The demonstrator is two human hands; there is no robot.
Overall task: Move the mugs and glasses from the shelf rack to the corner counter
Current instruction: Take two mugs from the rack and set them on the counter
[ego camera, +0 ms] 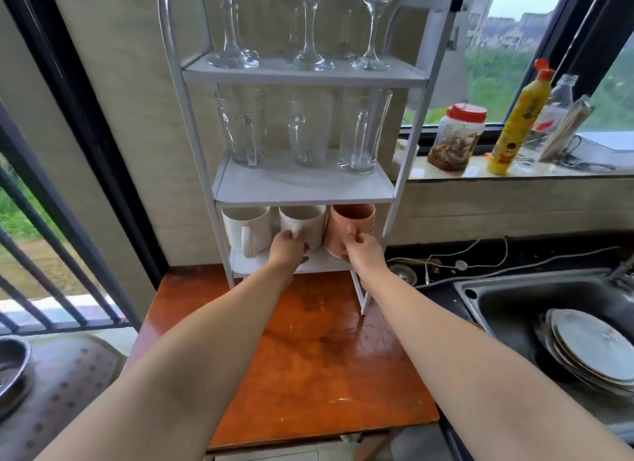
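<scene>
Kitchen corner, white shelf rack [219,186] on the orange tabletop [308,374]: your left hand [287,248] fingers pinch the middle white mug [303,222] handle, right hand [362,251] fingers the pink mug [350,225] handle, both upright on the bottom shelf, handles facing you.

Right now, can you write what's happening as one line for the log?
stage: grasping | left hand: on middle white mug handle | right hand: on pink mug handle | both mugs on bottom shelf

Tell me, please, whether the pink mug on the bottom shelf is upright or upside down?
Upright: the pink mug shows its open rim on top, right under the shelf above, its base on the bottom shelf.
</scene>
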